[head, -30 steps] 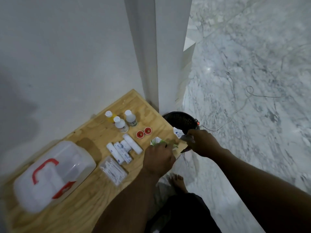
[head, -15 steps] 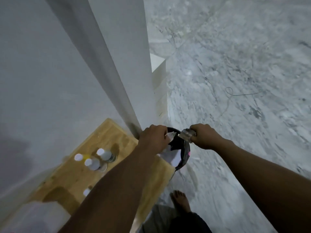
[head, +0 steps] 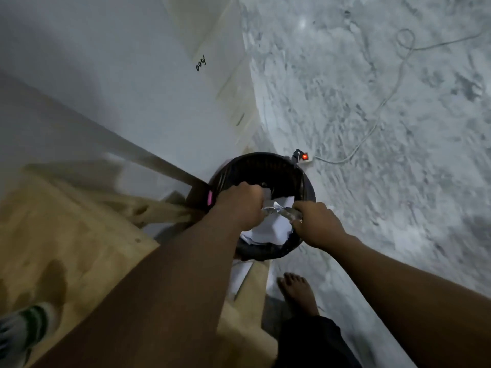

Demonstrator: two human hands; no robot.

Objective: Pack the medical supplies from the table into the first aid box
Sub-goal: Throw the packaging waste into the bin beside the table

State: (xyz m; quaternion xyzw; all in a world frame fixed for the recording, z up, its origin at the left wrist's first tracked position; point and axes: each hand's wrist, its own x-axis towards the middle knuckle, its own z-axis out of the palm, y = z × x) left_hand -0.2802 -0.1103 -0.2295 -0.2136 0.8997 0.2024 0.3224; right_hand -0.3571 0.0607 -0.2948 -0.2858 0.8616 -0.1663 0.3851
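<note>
Both hands are over a black waste bin [head: 265,166] beside the wooden table [head: 66,235]. My left hand [head: 240,205] and my right hand [head: 316,224] each pinch one end of a thin clear wrapper [head: 281,211] stretched between them above the bin. White paper [head: 268,229] lies inside the bin under the wrapper. One white bottle with a green label [head: 24,330] shows blurred at the table's lower left. The first aid box and the other supplies are out of view.
A white wall and pillar [head: 159,88] stand behind the table. A power strip with a red light [head: 305,157] and its cable [head: 385,102] lie on the marble floor past the bin. A bare foot [head: 299,293] stands on the floor below it.
The view has swung down and right, from the table to the bin. Both hands have moved over the bin with the wrapper held between them.
</note>
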